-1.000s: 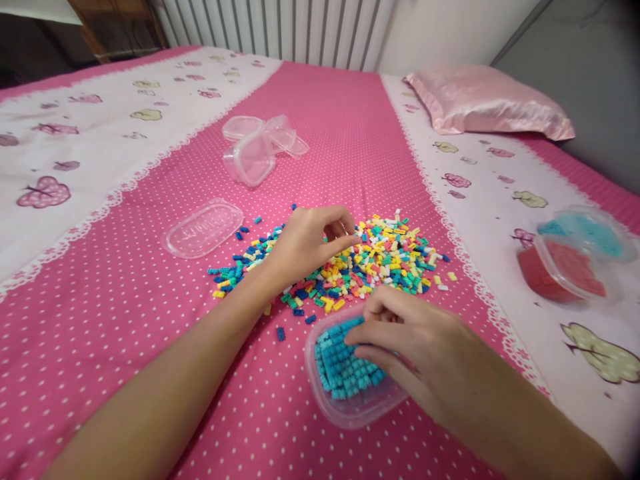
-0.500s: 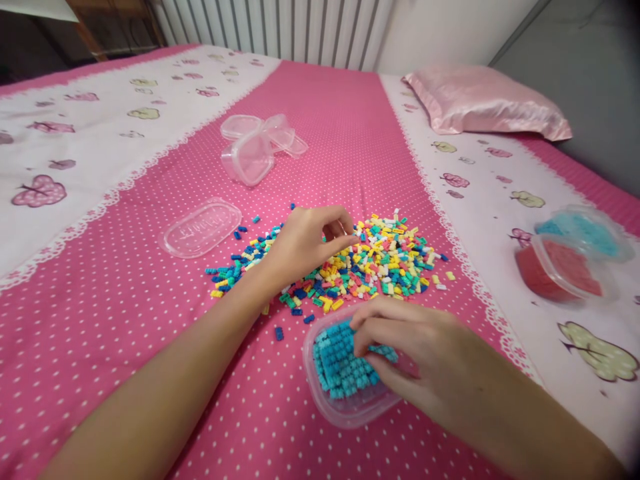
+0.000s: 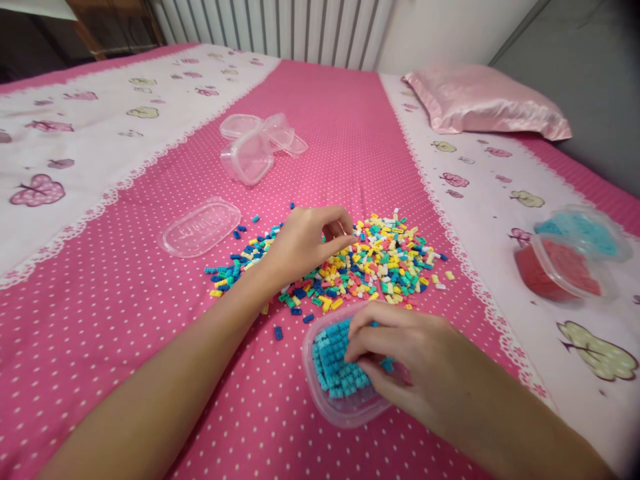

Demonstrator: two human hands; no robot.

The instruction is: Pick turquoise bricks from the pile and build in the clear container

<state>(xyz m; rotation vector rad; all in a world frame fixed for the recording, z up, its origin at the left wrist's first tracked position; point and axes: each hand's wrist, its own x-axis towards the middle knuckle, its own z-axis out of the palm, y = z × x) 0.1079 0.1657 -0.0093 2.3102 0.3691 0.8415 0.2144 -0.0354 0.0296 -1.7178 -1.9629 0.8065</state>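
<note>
A pile of small coloured bricks (image 3: pixel 380 263) lies on the pink dotted bedspread (image 3: pixel 125 313). My left hand (image 3: pixel 307 243) rests on the pile's left part with thumb and fingers pinched together; what they hold is too small to make out. In front of the pile stands a clear plastic tub (image 3: pixel 325 393) holding rows of light blue bricks (image 3: pixel 333 360). My right hand (image 3: pixel 400 353) reaches into the tub, fingers curled and touching the blue bricks.
A clear oval lid (image 3: pixel 199 227) lies left of the pile. Several empty clear tubs (image 3: pixel 255 150) sit further back. At the right, lidded tubs with red bricks (image 3: pixel 560 270) and blue bricks (image 3: pixel 583 230). A pink pillow (image 3: pixel 485 100) is at the back right.
My right hand has slid a little left and lower inside the tub, over the blue bricks. My left hand has stayed on the pile.
</note>
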